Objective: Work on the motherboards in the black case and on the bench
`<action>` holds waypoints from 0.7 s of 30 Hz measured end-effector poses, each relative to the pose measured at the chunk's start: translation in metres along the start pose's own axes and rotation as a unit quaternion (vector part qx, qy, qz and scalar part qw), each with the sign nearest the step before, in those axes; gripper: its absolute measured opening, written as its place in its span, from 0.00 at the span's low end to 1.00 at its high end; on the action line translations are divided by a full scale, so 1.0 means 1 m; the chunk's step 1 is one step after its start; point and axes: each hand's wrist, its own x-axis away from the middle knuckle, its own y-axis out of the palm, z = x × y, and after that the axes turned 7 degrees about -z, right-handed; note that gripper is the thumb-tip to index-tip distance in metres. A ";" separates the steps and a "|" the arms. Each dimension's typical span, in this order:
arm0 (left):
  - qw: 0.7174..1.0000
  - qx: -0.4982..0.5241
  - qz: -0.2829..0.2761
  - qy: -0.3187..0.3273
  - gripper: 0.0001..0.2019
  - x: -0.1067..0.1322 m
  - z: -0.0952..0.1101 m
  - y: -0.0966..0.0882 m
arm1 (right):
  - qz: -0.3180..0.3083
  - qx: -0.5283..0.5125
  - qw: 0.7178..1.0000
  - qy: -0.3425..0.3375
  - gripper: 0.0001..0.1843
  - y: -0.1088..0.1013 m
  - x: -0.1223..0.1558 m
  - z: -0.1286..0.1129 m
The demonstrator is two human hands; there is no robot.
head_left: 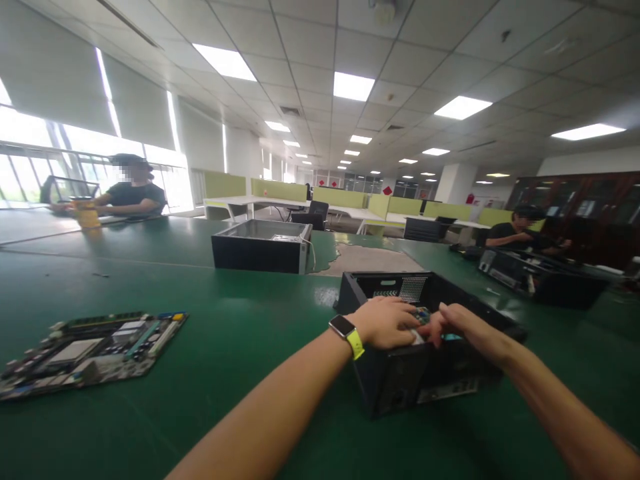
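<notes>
A black computer case [400, 380] lies with its open side up on the green table, right of centre. My left hand [387, 322], a watch with a yellow-green strap on its wrist, reaches over the near rim with its fingers bent down inside. Close beside it, my right hand [447, 325] has its fingers curled inward over the same rim. A small piece of circuit board [423, 313] shows between the hands inside the case. The fingertips are largely covered, so what they grip cannot be made out.
A motherboard [95, 353] lies on the table [240, 333] at left. Another open case [260, 253] stands farther back, near a torn pale patch [373, 260]. Two people [133, 190] sit at the tables, one far left, one at right behind a dark case [543, 277].
</notes>
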 end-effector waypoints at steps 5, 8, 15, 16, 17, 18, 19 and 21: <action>0.998 0.001 -0.056 0.016 0.14 0.028 0.016 -0.012 | -0.138 -0.075 0.988 0.004 0.39 -0.001 0.005 -0.034; 0.999 0.005 -0.039 0.033 0.12 0.071 0.031 -0.024 | -0.119 0.061 0.991 0.002 0.31 -0.006 -0.011 -0.047; 0.986 0.111 -0.095 -0.077 0.09 0.170 0.068 -0.064 | -0.181 0.298 0.937 0.018 0.11 0.037 -0.068 -0.041; 0.984 0.113 -0.100 -0.094 0.10 0.176 0.070 -0.068 | -0.187 0.323 0.928 0.028 0.09 0.049 -0.077 -0.038; 0.983 0.104 -0.107 -0.106 0.09 0.179 0.070 -0.071 | -0.191 0.348 0.917 0.038 0.07 0.062 -0.085 -0.035; 0.983 0.084 -0.115 -0.115 0.09 0.179 0.070 -0.073 | -0.194 0.368 0.908 0.046 0.06 0.073 -0.093 -0.033; 0.983 0.055 -0.126 -0.120 0.08 0.174 0.068 -0.075 | -0.195 0.381 0.902 0.051 0.07 0.084 -0.100 -0.032; 0.979 -0.024 -0.156 -0.133 0.07 0.156 0.062 -0.073 | -0.192 0.395 0.897 0.052 0.12 0.099 -0.111 -0.029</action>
